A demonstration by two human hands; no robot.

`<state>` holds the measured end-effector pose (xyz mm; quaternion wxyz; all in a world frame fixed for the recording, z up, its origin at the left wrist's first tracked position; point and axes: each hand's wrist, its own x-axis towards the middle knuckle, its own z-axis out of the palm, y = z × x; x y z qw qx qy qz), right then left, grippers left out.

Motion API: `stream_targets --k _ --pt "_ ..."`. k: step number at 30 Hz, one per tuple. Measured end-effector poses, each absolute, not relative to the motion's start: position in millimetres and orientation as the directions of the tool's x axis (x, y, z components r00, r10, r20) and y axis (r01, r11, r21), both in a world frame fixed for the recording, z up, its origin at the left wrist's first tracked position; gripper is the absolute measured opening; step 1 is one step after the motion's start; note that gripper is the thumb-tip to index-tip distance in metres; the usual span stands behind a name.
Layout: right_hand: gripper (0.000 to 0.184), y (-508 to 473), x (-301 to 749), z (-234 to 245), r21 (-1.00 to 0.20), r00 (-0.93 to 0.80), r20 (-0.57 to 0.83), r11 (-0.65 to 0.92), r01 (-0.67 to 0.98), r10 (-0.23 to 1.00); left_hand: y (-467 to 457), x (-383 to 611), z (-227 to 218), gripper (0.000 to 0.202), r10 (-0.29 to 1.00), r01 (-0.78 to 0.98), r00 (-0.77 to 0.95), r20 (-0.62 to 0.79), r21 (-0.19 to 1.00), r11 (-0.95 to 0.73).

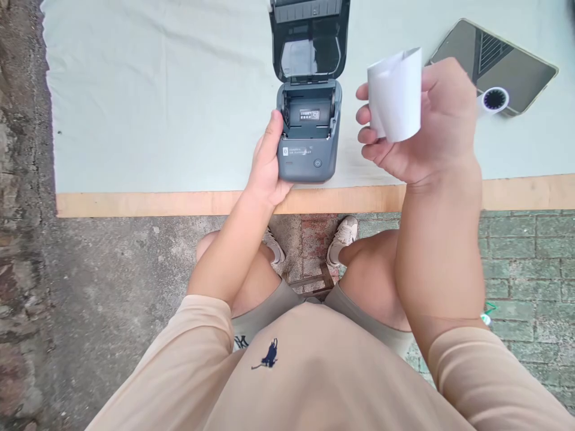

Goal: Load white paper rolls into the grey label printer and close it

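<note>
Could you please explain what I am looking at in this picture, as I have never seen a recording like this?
There is no machine here. A seated person wears a camera on the head, so the single picture looks down past their chest and knees at their own hands. The left hand rests against the left side of a small grey printer, whose lid stands open. The right hand holds a roll of white paper up beside it. The printer sits near the edge of a table covered with pale cloth. At the far right lie a flat shiny device and a small white ring.
</note>
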<state>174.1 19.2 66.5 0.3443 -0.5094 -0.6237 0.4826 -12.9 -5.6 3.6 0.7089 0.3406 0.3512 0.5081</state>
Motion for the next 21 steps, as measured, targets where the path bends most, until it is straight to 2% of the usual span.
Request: stream_targets --k 4,9,14,21 --pt "0.039 12 172 68 -0.98 -0.267 -0.189 -0.167 0.104 0.945 -7 -12 4 0.05 0.961 -0.499 0.237 -0.141 0.831 0.245" --pt "0.04 5 170 70 -0.958 -0.264 -0.141 -0.199 -0.205 0.954 -11 -11 11 0.048 0.962 -0.503 0.221 -0.159 0.827 0.252" --pt "0.044 6 169 74 -0.922 -0.281 -0.201 -0.278 -0.269 0.939 -11 -11 11 0.047 0.961 -0.532 0.236 -0.142 0.809 0.25" --pt "0.072 5 162 82 -0.865 -0.279 -0.363 -0.433 -0.255 0.889 -9 -11 9 0.047 0.957 -0.484 0.215 -0.194 0.83 0.277"
